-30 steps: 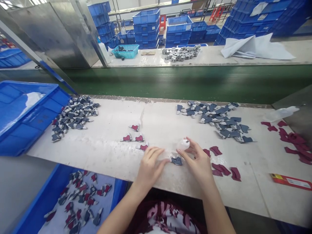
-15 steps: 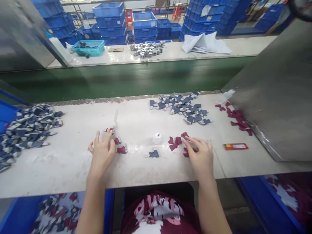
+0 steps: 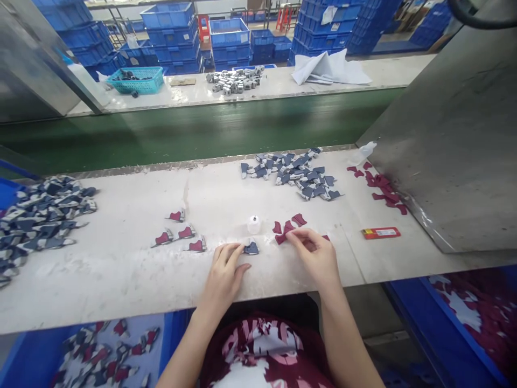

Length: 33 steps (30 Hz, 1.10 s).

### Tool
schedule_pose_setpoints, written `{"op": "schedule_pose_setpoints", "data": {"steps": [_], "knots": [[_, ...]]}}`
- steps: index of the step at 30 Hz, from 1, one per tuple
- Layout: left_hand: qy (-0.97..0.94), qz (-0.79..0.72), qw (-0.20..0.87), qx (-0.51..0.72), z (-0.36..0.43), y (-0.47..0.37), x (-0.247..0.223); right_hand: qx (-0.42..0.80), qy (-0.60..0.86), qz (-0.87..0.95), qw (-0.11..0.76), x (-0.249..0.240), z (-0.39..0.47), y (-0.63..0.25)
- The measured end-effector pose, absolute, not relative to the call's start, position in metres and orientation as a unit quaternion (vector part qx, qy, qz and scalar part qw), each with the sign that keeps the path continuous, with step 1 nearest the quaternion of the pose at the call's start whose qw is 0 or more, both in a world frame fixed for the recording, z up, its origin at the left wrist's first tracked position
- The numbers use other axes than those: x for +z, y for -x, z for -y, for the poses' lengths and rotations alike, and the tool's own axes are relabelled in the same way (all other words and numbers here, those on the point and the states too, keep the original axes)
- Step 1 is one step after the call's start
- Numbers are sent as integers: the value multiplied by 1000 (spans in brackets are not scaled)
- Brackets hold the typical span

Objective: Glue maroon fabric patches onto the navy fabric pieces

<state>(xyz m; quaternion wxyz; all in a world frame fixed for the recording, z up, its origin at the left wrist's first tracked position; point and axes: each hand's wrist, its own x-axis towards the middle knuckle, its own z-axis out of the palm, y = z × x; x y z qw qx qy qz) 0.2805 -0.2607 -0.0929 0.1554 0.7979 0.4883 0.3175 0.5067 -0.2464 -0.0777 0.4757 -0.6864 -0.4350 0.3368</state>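
My left hand reaches to a small dark blue-grey and white shaped piece, its fingertips at the piece's left edge and its thumb held apart. My right hand pinches with thumb and forefinger at a maroon flat cutout in a small loose group; the grip is partly hidden. Another maroon cutout lies just beyond these fingers. Between the hands and farther back stands a small white round container with a dark tip. Several pieces with maroon faces lie left of my left hand.
Heaps of blue-grey pieces lie at the far left and back middle. More maroon cutouts and a red packet lie by the metal panel at right. Blue bins sit below the table edge.
My left hand has left the maroon-faced pieces, where one more now lies, and moved right to the blue-grey piece. My right hand has shifted left among the maroon cutouts.
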Motion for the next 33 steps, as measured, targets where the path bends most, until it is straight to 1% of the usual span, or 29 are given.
{"op": "schedule_pose_setpoints", "data": {"steps": [5,9,11,13,16,20,24,28,33], "knots": [[-754,-540,175,330,253,-291,-102,427,639,386,510,-79,266,-473],[-730,-562,171,349,254,-297,-101,456,621,359,527,-82,270,-454],[-717,-558,201,366,257,-299,-100,459,615,350,537,-82,271,-449],[-699,-551,259,375,260,-299,-96,456,611,355,541,-81,273,-447],[-656,-541,341,400,265,-301,-87,428,616,385,538,-80,277,-446],[-578,-530,424,454,269,-305,-74,365,622,439,536,-79,282,-447],[-480,-540,511,467,269,-309,-67,286,615,500,539,-73,285,-449],[-414,-543,550,480,269,-313,-60,229,594,542,549,-68,288,-449],[-377,-534,570,498,270,-316,-51,211,568,555,570,-64,290,-449]]}}
